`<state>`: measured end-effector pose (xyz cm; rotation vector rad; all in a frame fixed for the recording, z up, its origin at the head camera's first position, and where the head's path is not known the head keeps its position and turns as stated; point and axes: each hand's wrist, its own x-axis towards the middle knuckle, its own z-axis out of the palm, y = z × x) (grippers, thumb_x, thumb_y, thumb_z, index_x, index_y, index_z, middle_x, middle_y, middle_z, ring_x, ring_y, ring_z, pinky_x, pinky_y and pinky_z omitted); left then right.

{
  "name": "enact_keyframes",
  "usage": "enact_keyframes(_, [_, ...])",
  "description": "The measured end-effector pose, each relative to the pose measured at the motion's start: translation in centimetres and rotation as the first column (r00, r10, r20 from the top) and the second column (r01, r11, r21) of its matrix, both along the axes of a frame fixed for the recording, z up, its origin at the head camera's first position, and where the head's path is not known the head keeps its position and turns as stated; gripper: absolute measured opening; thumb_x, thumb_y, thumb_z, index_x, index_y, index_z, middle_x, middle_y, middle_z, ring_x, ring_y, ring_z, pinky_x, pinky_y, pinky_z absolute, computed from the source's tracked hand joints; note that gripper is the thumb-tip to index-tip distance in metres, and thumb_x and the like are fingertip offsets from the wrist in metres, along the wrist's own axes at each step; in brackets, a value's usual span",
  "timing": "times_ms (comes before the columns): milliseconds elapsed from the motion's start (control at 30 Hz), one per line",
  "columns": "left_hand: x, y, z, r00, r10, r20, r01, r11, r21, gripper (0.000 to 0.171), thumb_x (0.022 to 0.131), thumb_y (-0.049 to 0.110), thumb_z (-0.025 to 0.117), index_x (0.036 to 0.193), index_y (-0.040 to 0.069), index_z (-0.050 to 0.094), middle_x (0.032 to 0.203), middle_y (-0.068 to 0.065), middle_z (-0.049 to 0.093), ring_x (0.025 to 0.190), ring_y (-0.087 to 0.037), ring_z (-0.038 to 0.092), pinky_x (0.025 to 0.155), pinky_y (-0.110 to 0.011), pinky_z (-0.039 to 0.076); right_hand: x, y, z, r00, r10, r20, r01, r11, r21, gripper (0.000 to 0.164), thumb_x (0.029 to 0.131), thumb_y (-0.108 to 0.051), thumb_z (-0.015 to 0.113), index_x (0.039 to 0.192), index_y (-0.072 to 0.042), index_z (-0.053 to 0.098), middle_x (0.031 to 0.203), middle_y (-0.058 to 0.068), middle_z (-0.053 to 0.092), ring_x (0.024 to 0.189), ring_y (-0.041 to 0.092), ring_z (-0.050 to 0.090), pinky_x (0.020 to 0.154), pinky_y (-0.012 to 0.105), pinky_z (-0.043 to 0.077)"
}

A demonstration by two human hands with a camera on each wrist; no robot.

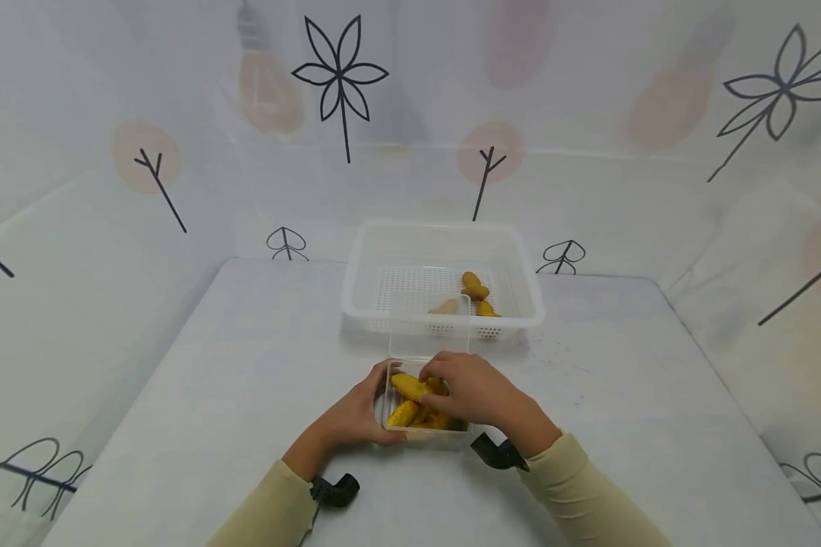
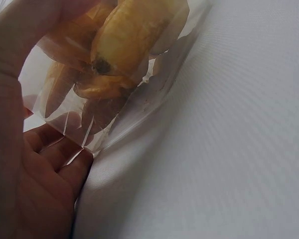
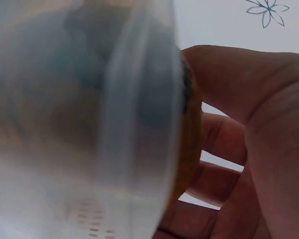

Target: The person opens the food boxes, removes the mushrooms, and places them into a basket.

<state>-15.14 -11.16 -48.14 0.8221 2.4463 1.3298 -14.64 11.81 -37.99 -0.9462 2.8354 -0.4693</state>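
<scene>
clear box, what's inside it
Several yellow pieces lie in the clear box; the right grip covers some of them, so their full number can't be told.

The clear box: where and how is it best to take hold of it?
Probably grip the box by its left and right walls, one hand from each side: the lid stands raised at the far edge and yellow pieces lie inside, so these walls seem the safest hold. The left hand grips the left wall.

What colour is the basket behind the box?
White; the basket shows best in the head view.
</scene>
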Motion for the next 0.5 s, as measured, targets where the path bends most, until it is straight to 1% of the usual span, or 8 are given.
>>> enact_keyframes(100, [0.02, 0.01, 0.01, 1.000, 0.002, 0.001, -0.002, 1.000, 0.001, 0.111, 0.064, 0.046, 0.086, 0.149, 0.019, 0.020, 0.144, 0.010, 0.041, 0.137, -0.010, 0.039, 0.116, -0.045, 0.032, -0.02, -0.11, -0.01, 1.000, 0.004, 0.006, -0.004, 1.000, 0.012, 0.028, 0.086, -0.037, 0.070, 0.107, -0.018, 0.072, 0.107, -0.004, 0.068, 0.088, 0.010, 0.061, 0.078, 0.030, 0.053])
enact_keyframes(300, [0.00, 0.00, 0.05, 1.000, 0.000, 0.008, 0.000, 1.000, 0.005, 0.111, 0.064, 0.045, 0.086, 0.149, 0.019, 0.020, 0.143, 0.010, 0.042, 0.137, -0.010, 0.040, 0.116, -0.045, 0.032, -0.07, -0.15, -0.17, 0.999, 0.033, 0.011, -0.033, 0.999, -0.003, 0.029, 0.086, -0.034, 0.071, 0.107, -0.015, 0.072, 0.109, -0.002, 0.068, 0.094, 0.013, 0.063, 0.081, 0.032, 0.054])
enact_keyframes(500, [-0.03, -0.01, 0.05, 1.000, -0.014, 0.005, 0.014, 1.000, 0.023, 0.109, 0.065, 0.043, 0.086, 0.148, 0.018, 0.021, 0.141, 0.007, 0.045, 0.135, -0.012, 0.042, 0.116, -0.045, 0.032, 0.04, -0.30, 0.06, 1.000, 0.019, 0.008, -0.019, 0.999, -0.034, 0.031, 0.084, -0.030, 0.074, 0.111, -0.014, 0.072, 0.115, -0.001, 0.065, 0.101, 0.016, 0.061, 0.088, 0.033, 0.054])
